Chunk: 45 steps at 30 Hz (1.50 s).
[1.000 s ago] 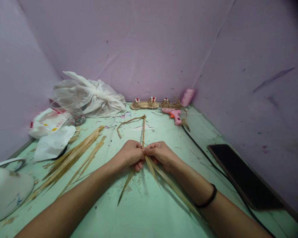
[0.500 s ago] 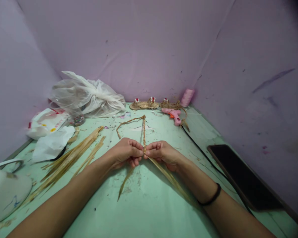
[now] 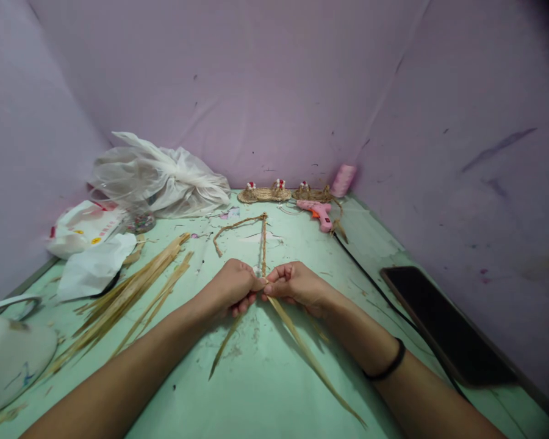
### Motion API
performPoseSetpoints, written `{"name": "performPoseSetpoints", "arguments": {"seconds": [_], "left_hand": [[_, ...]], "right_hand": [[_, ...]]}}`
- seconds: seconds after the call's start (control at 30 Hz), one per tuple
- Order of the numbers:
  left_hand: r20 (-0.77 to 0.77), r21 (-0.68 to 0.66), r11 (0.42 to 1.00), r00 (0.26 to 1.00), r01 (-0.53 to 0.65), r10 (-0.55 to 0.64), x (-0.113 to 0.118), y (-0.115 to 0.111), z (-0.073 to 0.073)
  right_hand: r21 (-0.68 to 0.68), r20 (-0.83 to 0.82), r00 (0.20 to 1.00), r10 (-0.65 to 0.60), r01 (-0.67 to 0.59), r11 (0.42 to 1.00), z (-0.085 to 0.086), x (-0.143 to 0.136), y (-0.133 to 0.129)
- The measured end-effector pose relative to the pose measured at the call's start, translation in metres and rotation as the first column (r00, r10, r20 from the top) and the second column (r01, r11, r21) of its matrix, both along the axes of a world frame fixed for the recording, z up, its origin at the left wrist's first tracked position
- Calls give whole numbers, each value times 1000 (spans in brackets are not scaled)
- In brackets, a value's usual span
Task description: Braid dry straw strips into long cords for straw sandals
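Over the middle of the green table, my left hand (image 3: 238,285) and my right hand (image 3: 297,286) meet fingertip to fingertip. Both pinch the near end of a thin brown braid (image 3: 264,241), which runs straight away from me to a knotted bend and then turns left. Loose flat strands of dried fiber hang from the pinch. One long strand (image 3: 308,350) trails toward the lower right, and a shorter strand (image 3: 224,346) comes out below my left hand. The exact crossing of the strands is hidden by the fingers.
A bundle of dried strips (image 3: 137,286) lies left, near a white plastic bag (image 3: 174,180). Beaded woven soles (image 3: 265,194), a pink glue gun (image 3: 318,213) and a thread spool (image 3: 344,179) stand at the back. A dark phone (image 3: 443,326) lies right.
The pinch has slid slightly nearer along the braid. The long strand now hangs free toward the lower right, and another strand end shows under my right hand.
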<state>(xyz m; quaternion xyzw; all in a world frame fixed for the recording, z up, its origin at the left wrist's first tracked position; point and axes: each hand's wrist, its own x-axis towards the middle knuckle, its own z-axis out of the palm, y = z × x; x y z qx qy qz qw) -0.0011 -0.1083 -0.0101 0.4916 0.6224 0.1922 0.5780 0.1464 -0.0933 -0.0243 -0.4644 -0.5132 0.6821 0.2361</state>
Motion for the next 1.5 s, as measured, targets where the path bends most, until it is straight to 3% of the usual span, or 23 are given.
{"name": "performPoseSetpoints", "arguments": {"seconds": [0.3, 0.5, 0.7, 0.9, 1.03, 1.17, 1.33, 1.5], "left_hand": [[13, 82, 993, 997, 81, -82, 5, 1, 0], [-158, 308, 936, 980, 168, -124, 4, 3, -5], [69, 99, 987, 988, 130, -137, 4, 3, 3], [98, 94, 995, 994, 44, -53, 7, 2, -2], [11, 185, 983, 1000, 12, -15, 10, 0, -8], [-135, 356, 925, 987, 135, -92, 11, -1, -9], [-266, 386, 897, 957, 217, -117, 10, -2, -8], [-158, 307, 942, 983, 137, -92, 11, -1, -4]], "right_hand": [[280, 256, 964, -68, -6, 960, -8, 0, 3], [260, 289, 955, -69, -9, 965, -8, 2, 4], [131, 166, 986, 13, -35, 991, 0, 8, 6], [103, 171, 983, 63, -82, 991, 3, 11, 7], [128, 207, 978, 23, -50, 990, 1, 10, 7], [128, 253, 967, -7, -26, 991, -1, 8, 7], [317, 402, 915, -37, -101, 943, 4, 9, 5], [438, 636, 765, -98, -253, 863, 27, 8, -9]]}}
